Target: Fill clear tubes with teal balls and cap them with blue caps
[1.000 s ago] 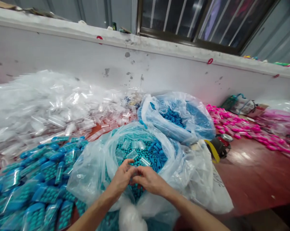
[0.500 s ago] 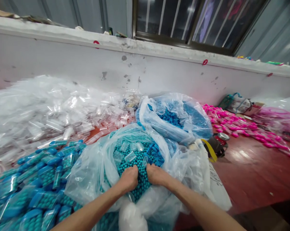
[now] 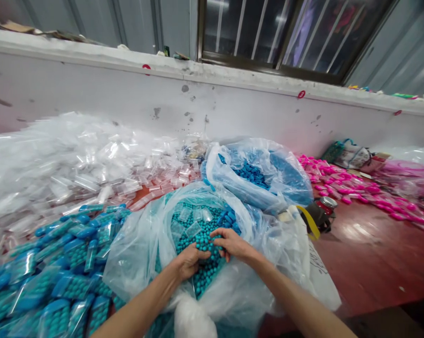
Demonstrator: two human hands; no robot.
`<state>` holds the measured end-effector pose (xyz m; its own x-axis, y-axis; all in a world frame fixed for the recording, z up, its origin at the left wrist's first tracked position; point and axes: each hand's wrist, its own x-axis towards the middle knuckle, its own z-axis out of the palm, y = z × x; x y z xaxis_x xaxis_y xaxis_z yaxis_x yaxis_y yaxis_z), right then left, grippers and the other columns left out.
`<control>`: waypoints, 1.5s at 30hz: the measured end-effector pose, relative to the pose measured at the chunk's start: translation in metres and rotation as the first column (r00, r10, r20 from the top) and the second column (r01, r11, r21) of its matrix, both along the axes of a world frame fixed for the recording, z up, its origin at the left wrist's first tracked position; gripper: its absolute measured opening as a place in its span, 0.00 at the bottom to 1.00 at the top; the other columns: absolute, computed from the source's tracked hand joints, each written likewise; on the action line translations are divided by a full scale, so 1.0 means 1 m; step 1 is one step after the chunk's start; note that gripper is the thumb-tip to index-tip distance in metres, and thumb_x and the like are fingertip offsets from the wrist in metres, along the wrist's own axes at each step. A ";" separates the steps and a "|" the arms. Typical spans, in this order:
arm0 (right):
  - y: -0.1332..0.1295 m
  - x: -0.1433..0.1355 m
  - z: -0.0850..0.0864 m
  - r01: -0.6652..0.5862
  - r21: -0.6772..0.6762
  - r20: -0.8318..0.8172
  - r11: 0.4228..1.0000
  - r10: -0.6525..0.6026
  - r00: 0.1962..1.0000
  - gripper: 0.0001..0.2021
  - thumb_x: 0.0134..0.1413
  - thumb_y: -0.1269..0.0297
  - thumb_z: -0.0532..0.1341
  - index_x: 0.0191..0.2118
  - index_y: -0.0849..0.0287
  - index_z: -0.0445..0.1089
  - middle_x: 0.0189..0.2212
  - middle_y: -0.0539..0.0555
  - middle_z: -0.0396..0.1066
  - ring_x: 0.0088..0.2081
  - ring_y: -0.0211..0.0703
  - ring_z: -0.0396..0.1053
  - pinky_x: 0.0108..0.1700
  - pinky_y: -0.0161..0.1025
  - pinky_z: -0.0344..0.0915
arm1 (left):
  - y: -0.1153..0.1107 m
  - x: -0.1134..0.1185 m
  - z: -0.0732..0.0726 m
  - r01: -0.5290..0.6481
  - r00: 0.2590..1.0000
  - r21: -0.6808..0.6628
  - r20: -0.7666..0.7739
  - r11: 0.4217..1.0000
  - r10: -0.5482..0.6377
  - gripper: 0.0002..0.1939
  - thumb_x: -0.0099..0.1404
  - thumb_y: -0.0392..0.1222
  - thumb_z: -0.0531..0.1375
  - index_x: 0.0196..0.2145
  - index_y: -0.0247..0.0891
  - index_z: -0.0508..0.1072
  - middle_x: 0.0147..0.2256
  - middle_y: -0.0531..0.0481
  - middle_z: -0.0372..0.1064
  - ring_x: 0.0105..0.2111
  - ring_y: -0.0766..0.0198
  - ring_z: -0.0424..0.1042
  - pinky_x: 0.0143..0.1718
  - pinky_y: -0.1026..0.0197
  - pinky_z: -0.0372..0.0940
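Teal beads [image 3: 206, 277] fill an open clear plastic bag [image 3: 130, 253] in front of me, with a few clear plastic cases [image 3: 193, 229] lying on them. Blue caps [image 3: 229, 220] sit at the right inside of the bag. My left hand [image 3: 191, 260] is over the beads, its fingers bent round something I cannot make out. Just right of it, my right hand [image 3: 229, 244] hovers at the beads with its fingers apart and nothing visible in them.
Filled teal cases with blue caps [image 3: 74, 253] are heaped at left, below a pile of clear cases [image 3: 71, 159]. Behind stands a bag of blue caps [image 3: 250, 173]. Pink pieces [image 3: 359, 188] and a jar [image 3: 327, 204] are at right on the red table [image 3: 370, 263].
The fingers of my right hand have spread from a closed pinch, and the small clear case near them no longer shows. My left hand has turned, its fingers now pointing right.
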<state>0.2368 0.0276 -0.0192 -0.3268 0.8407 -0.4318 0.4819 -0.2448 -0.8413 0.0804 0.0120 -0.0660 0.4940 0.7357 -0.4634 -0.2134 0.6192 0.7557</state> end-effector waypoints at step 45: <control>0.028 0.004 0.008 0.009 0.224 0.272 0.975 -0.071 0.960 0.14 0.53 0.66 0.49 0.46 0.62 0.59 0.24 0.47 0.64 0.22 0.34 0.65 0.21 0.30 0.63 | -0.012 -0.023 0.007 -0.069 0.998 0.150 0.003 0.986 0.070 0.26 0.50 0.51 0.61 0.43 0.39 0.57 0.24 0.56 0.66 0.16 0.72 0.65 0.15 0.70 0.48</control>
<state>0.2403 0.0559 -0.0114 -0.1850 0.9344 -0.3045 0.6966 -0.0938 -0.7113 0.0572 0.0004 -0.0594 0.4380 0.8295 -0.3465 -0.2498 0.4826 0.8394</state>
